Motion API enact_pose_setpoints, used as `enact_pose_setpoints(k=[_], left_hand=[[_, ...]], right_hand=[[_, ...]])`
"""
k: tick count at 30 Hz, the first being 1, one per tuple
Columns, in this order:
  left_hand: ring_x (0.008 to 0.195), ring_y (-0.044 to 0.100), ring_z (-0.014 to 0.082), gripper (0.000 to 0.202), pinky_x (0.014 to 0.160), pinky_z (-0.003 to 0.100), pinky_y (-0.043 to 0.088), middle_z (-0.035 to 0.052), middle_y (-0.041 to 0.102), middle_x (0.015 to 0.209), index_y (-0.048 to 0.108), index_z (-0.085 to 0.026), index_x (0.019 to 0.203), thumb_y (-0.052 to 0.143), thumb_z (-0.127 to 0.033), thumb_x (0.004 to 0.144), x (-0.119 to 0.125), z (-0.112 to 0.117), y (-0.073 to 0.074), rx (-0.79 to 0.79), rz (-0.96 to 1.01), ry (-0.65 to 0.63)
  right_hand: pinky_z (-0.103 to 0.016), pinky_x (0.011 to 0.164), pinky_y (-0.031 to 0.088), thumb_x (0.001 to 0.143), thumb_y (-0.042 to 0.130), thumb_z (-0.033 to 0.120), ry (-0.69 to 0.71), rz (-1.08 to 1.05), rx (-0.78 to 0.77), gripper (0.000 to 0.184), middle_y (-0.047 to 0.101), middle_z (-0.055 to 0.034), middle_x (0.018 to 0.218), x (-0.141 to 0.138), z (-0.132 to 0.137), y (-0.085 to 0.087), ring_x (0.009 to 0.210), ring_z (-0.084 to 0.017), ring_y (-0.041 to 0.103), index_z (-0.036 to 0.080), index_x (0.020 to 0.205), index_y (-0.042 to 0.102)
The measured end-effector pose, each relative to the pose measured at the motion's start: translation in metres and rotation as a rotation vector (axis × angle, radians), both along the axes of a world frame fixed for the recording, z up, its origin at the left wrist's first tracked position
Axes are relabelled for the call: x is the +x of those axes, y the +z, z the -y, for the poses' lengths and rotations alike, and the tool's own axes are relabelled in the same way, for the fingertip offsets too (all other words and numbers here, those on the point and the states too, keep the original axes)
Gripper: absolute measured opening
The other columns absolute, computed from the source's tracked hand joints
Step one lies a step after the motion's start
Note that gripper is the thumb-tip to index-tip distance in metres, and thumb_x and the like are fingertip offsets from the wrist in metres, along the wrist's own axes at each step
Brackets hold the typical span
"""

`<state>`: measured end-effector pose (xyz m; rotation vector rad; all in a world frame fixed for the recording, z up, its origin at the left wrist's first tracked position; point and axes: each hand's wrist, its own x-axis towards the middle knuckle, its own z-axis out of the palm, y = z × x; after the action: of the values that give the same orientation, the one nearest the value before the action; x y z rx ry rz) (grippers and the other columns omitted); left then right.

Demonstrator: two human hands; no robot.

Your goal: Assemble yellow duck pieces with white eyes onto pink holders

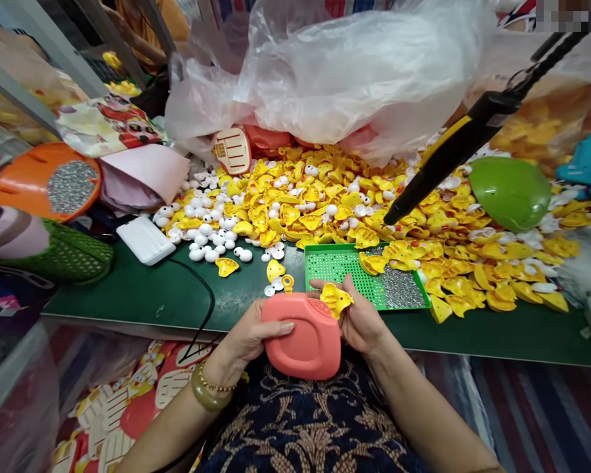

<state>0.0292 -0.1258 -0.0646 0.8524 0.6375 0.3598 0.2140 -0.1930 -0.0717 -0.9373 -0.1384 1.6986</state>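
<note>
My left hand (256, 334) grips a coral-coloured rounded plastic casing (303, 345), its thumb lying flat across the front. A small yellow ring (287, 282) stands at the casing's upper left edge. By its upper right corner is a yellow bird-head-shaped plastic piece (335, 300); whether it is attached cannot be made out. Behind that piece my right hand (362, 322) is turned palm up, fingers stretched out and partly hidden by casing and piece. Just beyond, a green perforated tray (337, 269) holds small silvery screws (402, 287) and a few yellow pieces.
Yellow shells (315, 210) and white eye parts (204, 230) are heaped across the green table (142, 295). A black powered screwdriver (438, 157) hangs at the right, near a green bowl (509, 190). Left are an orange screw container (44, 180) and a white box (145, 240) with a cable.
</note>
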Motion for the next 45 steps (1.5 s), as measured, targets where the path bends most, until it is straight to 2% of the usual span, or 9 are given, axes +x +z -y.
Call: enact_pose_setpoints(k=[4,9,15,20,23,27,31,36,45], left_hand=[[0.088,0.066,0.0247,0.043,0.085,0.035,0.050,0.0127,0.071,0.101,0.070,-0.012,0.104,0.077,-0.023,0.063,0.002,0.001,-0.005,-0.043,-0.013,0.047],[0.080,0.066,0.0207,0.038,0.077,0.029,0.051,0.0089,0.073,0.089,0.072,-0.013,0.098,0.078,-0.023,0.062,0.002,0.001,-0.007,-0.049,0.012,0.061],[0.080,0.066,0.0227,0.038,0.077,0.031,0.051,0.0099,0.073,0.088,0.073,-0.012,0.095,0.079,-0.027,0.061,-0.004,-0.005,-0.004,0.008,0.009,0.009],[0.075,0.066,0.0202,0.035,0.072,0.027,0.051,0.0092,0.073,0.084,0.074,-0.012,0.095,0.077,-0.026,0.063,-0.010,-0.010,-0.003,0.034,0.045,-0.023],[0.077,0.066,0.0210,0.035,0.073,0.027,0.051,0.0099,0.074,0.086,0.074,-0.011,0.094,0.076,-0.026,0.063,-0.015,-0.011,-0.004,0.056,0.050,-0.013],[0.073,0.065,0.0190,0.032,0.070,0.025,0.050,0.0086,0.074,0.083,0.075,-0.011,0.090,0.077,-0.024,0.061,-0.021,-0.010,-0.006,0.050,0.046,-0.021],[0.072,0.065,0.0189,0.034,0.072,0.027,0.051,0.0076,0.074,0.082,0.075,-0.012,0.090,0.079,-0.024,0.058,-0.022,-0.008,-0.007,0.033,0.031,0.005],[0.076,0.066,0.0213,0.036,0.076,0.030,0.051,0.0091,0.073,0.082,0.074,-0.011,0.091,0.079,-0.023,0.058,-0.019,-0.006,-0.008,0.017,0.052,0.036],[0.074,0.066,0.0190,0.038,0.073,0.026,0.052,0.0085,0.074,0.083,0.074,-0.012,0.093,0.082,-0.023,0.059,-0.013,-0.004,-0.009,-0.004,0.031,0.090]], right_hand=[[-0.032,0.076,0.052,0.077,0.045,0.072,0.020,0.071,0.092,0.067,0.066,-0.0076,0.106,-0.001,0.005,0.006,0.084,-0.018,0.065,0.023,0.122,0.053],[-0.023,0.063,0.048,0.070,0.073,0.046,-0.062,0.218,0.166,0.050,0.065,-0.0023,0.089,-0.002,0.005,0.008,0.070,-0.012,0.060,0.022,0.112,0.060],[-0.018,0.035,0.020,0.066,0.059,0.073,-0.050,0.371,0.218,0.069,0.064,-0.0020,0.070,-0.002,0.000,0.004,0.038,-0.004,0.036,0.019,0.108,0.058],[-0.028,0.064,0.048,0.082,0.062,0.029,-0.103,0.976,0.495,0.033,0.060,-0.0035,0.092,-0.001,-0.003,0.001,0.074,-0.013,0.055,0.030,0.115,0.063],[-0.038,0.077,0.049,0.084,0.046,0.008,-0.145,1.364,0.789,0.059,0.055,-0.0059,0.100,0.001,-0.004,-0.005,0.091,-0.019,0.054,0.039,0.134,0.045],[-0.044,0.084,0.048,0.080,0.044,0.003,-0.145,1.568,0.890,0.073,0.048,-0.0113,0.114,0.001,-0.002,-0.015,0.104,-0.024,0.051,0.034,0.144,0.028],[-0.043,0.082,0.050,0.083,0.050,0.011,-0.122,1.409,0.803,0.062,0.056,-0.0112,0.111,-0.004,0.002,-0.017,0.101,-0.023,0.056,0.032,0.140,0.039],[-0.034,0.067,0.052,0.079,0.063,0.035,-0.132,0.985,0.280,0.016,0.068,-0.0056,0.086,-0.014,0.004,0.000,0.071,-0.018,0.061,0.024,0.088,0.071],[-0.024,0.055,0.039,0.085,0.049,0.050,0.054,0.998,0.289,0.044,0.053,-0.0004,0.059,-0.012,0.008,0.022,0.057,-0.011,0.046,0.017,0.057,0.052]])
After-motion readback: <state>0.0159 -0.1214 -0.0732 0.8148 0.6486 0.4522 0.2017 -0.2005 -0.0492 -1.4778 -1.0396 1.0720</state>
